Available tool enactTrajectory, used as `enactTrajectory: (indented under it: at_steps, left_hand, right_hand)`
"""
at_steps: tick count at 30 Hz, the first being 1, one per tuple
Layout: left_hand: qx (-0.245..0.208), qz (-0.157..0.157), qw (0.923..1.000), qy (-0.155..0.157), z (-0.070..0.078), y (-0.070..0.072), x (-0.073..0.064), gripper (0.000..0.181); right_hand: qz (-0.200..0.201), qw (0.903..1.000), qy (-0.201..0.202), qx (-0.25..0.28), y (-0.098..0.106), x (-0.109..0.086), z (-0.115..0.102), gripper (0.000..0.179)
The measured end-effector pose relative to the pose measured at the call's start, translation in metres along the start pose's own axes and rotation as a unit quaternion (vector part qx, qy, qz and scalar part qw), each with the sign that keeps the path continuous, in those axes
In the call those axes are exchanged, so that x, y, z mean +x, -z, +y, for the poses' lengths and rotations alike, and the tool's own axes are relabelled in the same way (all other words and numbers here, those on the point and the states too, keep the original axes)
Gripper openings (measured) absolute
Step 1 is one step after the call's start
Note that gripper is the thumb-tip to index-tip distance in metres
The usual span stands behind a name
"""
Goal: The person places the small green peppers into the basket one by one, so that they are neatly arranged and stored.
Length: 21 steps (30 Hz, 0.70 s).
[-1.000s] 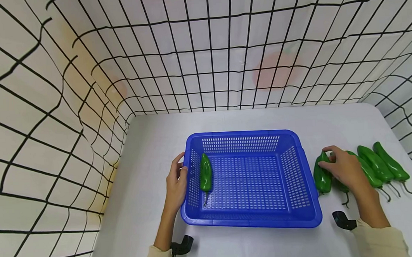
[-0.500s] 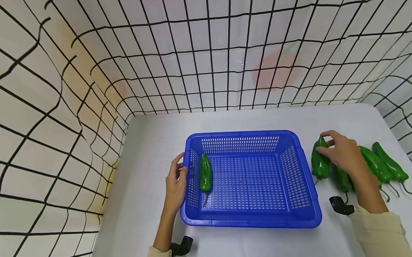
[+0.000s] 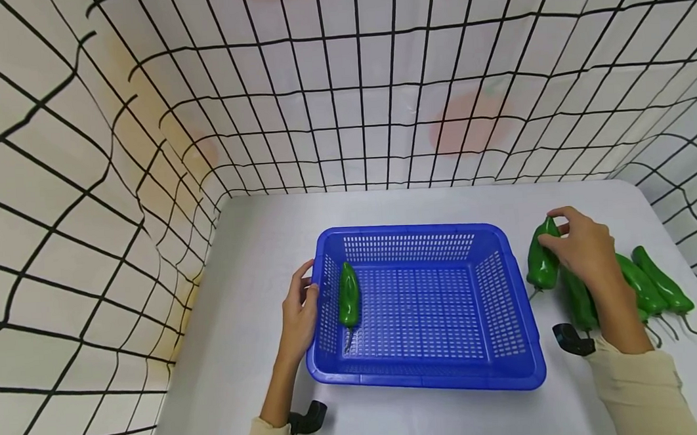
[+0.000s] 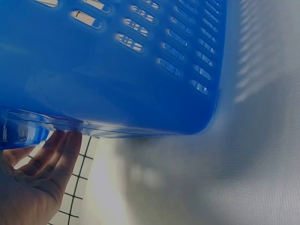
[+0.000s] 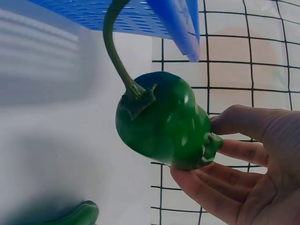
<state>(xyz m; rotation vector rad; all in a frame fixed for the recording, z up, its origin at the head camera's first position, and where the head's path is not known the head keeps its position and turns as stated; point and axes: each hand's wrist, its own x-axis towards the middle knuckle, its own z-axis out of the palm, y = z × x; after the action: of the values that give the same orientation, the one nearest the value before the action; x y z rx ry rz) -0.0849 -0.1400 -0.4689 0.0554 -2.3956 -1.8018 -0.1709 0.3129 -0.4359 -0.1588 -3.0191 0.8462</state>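
Note:
In the head view my right hand [image 3: 589, 247] pinches a glossy green pepper [image 3: 543, 263] by its tip, beside the basket's right wall. Its curved stem points away from the fingers; in the right wrist view the pepper [image 5: 161, 122] is above the white surface. My left hand [image 3: 299, 315] grips the left rim of the blue plastic basket [image 3: 422, 379]. The left wrist view shows those fingers [image 4: 65, 157] at the rim, with the thumb partly hidden. A second green pepper [image 3: 348, 296] lies inside the basket, along its left side.
Several more green peppers [image 3: 662, 280] lie on the white table [image 3: 255, 235] at the right, partly hidden by my right forearm. Black wire mesh [image 3: 378, 111] stands behind the table and along both sides. A black wrist mount [image 3: 572, 339] sits at each sleeve.
My right hand has lifted the green pepper and moved it away from me, toward the back of the table. The left hand and the basket stay in place.

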Motion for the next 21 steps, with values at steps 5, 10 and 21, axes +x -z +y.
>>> enactTrajectory:
  at_steps: [5, 10, 21]
  left_hand:
    - [0.001, 0.0, 1.0, 0.0, 0.0, 0.0, 0.0, 0.047]
    - [0.001, 0.0, 1.0, 0.002, -0.001, 0.0, 0.0, 0.047]
    - [0.003, 0.0, 1.0, 0.002, -0.002, 0.0, 0.001, 0.047]
  right_hand:
    - [0.019, 0.9998, -0.006, 0.008, 0.003, 0.002, -0.004, 0.055]
    - [0.03, 0.9994, -0.013, 0.013, 0.006, 0.006, -0.008, 0.059]
    - [0.035, 0.9993, 0.008, 0.007, 0.005, 0.008, -0.025, 0.057]
